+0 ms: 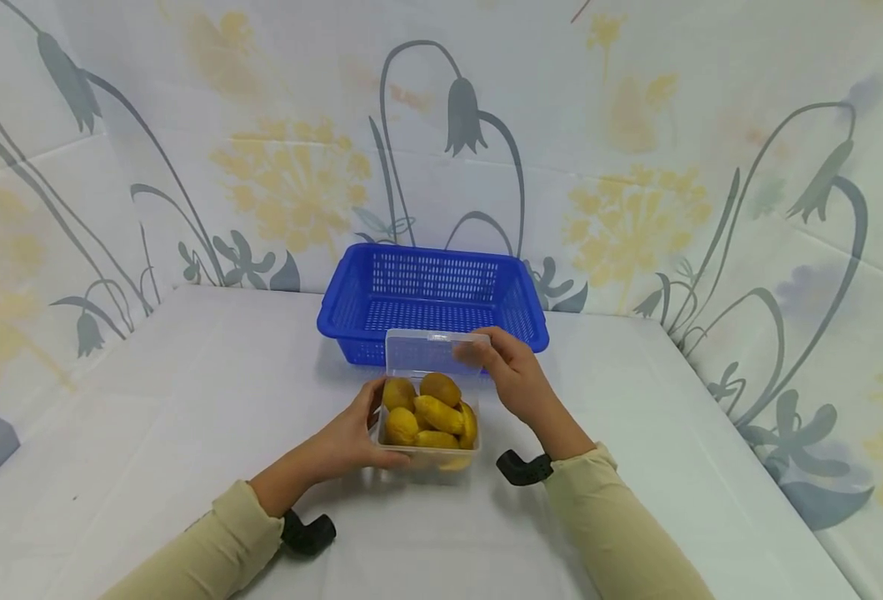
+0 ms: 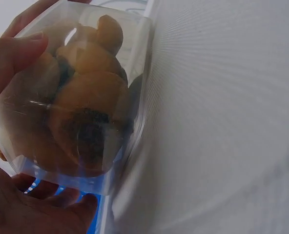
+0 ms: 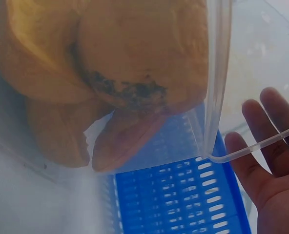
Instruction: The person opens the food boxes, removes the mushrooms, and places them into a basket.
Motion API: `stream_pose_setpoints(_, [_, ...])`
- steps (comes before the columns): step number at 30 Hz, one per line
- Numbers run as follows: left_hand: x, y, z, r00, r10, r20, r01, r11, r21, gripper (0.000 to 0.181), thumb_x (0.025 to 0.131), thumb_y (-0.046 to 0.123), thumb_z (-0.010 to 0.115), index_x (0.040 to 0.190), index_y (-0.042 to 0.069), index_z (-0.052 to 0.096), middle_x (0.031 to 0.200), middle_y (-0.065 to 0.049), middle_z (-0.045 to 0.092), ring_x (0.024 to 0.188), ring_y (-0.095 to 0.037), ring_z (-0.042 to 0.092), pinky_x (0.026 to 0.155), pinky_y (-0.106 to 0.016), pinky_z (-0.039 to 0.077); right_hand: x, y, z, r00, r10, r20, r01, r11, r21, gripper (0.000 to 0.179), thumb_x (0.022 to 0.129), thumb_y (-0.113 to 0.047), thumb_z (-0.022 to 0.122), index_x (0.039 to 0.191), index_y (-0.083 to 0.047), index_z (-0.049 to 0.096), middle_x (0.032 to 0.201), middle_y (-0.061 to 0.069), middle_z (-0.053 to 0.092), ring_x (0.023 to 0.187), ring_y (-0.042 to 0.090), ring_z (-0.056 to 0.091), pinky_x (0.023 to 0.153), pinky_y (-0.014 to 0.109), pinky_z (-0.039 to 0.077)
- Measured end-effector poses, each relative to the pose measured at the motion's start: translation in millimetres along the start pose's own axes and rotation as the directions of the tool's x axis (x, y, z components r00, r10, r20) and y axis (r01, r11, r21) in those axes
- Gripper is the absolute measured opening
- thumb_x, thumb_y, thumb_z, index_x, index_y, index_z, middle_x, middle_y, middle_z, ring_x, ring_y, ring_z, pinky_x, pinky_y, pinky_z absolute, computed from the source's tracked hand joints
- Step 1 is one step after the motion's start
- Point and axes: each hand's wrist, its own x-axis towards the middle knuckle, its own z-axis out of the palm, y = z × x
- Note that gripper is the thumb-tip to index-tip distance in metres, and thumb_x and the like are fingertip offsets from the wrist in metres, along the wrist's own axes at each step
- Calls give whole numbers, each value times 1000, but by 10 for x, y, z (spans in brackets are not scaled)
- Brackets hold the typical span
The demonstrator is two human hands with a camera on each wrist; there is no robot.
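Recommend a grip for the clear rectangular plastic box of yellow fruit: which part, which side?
The clear box is probably best gripped by its side walls, from left and right: the clear flat plastic lid stands raised along the far edge, and the yellow fruit crowds the opening. The left hand holds the left wall; the right wall looks free.

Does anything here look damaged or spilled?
Nothing looks spilled. In the right-wrist view, one rounded yellow-brown fruit inside the clear rectangular plastic box shows a dark blotchy patch, perhaps bruising or a reflection.
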Motion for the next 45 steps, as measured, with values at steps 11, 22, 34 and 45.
stream_pose_setpoints(11, [4, -53, -15, 1000, -19, 9, 19, 999, -49, 118, 71, 30, 87, 153, 10, 5, 162, -16, 10, 150, -37, 11, 119, -53, 19, 116, 146, 56, 985, 158, -68, -138, 962, 236, 51, 103, -46, 36, 118, -4, 60, 110, 15, 67, 105, 25, 67, 96, 39, 53])
stream_pose_setpoints(22, [7, -44, -11, 1000, -8, 6, 9, 999, -45, 118, 71, 31, 87, 152, 9, 5, 161, -18, 13, 149, -39, 13, 118, -54, 21, 123, 203, 88, 954, 265, -143, -228, 946, 231, 35, 103, -31, 47, 126, -8, 61, 109, 17, 67, 101, 28, 68, 90, 38, 57])
stream_pose_setpoints(34, [18, -60, -8, 1000, -7, 8, 8, 999, -38, 117, 71, 31, 87, 153, 10, 6, 161, -16, 12, 149, -38, 14, 118, -54, 21, 124, 217, 127, 948, 245, -202, -211, 962, 176, 47, 98, -19, 57, 143, -25, 46, 115, 14, 62, 98, 28, 69, 81, 33, 59])
stream_pose_setpoints(45, [2, -45, -16, 1000, -1, 5, 1, 999, -35, 118, 71, 29, 87, 153, 9, 5, 161, -16, 11, 149, -39, 13, 118, -54, 21, 110, 199, 124, 953, 232, -194, -201, 966, 163, 48, 98, -15, 57, 143, -28, 46, 116, 15, 62, 98, 28, 69, 81, 35, 59])
